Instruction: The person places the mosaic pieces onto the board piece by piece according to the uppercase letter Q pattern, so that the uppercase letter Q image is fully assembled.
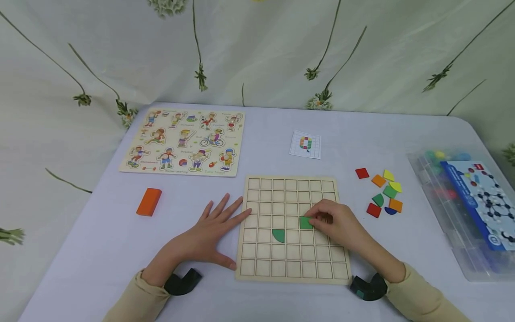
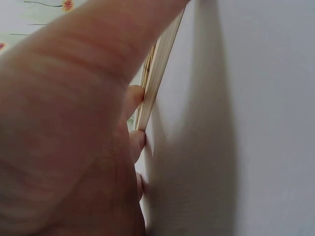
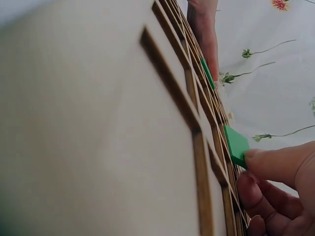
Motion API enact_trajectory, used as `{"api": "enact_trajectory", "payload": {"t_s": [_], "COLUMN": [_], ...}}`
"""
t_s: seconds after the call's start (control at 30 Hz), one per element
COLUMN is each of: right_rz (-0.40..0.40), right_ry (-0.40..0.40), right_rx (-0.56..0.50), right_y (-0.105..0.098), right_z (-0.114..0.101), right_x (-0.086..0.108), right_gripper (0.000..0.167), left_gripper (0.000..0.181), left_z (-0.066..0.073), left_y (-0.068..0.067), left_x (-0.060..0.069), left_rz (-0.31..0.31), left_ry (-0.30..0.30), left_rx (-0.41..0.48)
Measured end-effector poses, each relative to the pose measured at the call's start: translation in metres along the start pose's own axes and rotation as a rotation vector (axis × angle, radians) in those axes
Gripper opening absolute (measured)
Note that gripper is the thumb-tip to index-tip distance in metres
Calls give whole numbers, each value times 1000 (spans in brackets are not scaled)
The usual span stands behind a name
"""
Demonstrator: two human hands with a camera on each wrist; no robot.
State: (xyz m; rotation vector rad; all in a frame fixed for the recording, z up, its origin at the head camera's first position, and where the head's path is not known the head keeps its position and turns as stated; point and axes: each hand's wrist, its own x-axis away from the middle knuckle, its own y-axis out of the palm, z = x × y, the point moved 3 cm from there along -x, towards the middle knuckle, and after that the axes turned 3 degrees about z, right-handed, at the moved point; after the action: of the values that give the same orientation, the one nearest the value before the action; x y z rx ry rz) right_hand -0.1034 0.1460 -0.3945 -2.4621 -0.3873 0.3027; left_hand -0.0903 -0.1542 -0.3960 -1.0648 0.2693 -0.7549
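A green square tile is pinched in the grip of the right hand at the wooden grid board, whose left edge is touched by the spread left hand. Placement appears under way; flat seating, then release, is called for next.

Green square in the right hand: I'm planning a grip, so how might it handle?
The green square, pinched by the right hand, seems stiff: its edges look straight. It's probably light, being small and thin. Its flat face suggests sliding, not rolling.
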Motion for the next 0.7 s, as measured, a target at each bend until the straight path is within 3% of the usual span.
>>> {"api": "enact_trajectory", "payload": {"t_s": [0.23, 0.4, 0.53, 0.7], "right_rz": [26, 95, 201, 285], "right_ry": [-16, 38, 114, 310], "right_rx": [26, -12, -65, -79], "right_y": [-6, -34, -71, -108], "right_z": [0, 7, 27, 66], "right_x": [0, 1, 9, 27], "right_gripper": [18, 19, 22, 34], "left_gripper": [115, 115, 115, 115], "left_z": [0, 0, 0, 0], "left_y": [0, 1, 1, 0], "left_x": [0, -1, -1, 0], "left_rz": [9, 1, -6, 2], "left_ry": [8, 4, -2, 1], "left_rx": [4, 7, 4, 7]}}
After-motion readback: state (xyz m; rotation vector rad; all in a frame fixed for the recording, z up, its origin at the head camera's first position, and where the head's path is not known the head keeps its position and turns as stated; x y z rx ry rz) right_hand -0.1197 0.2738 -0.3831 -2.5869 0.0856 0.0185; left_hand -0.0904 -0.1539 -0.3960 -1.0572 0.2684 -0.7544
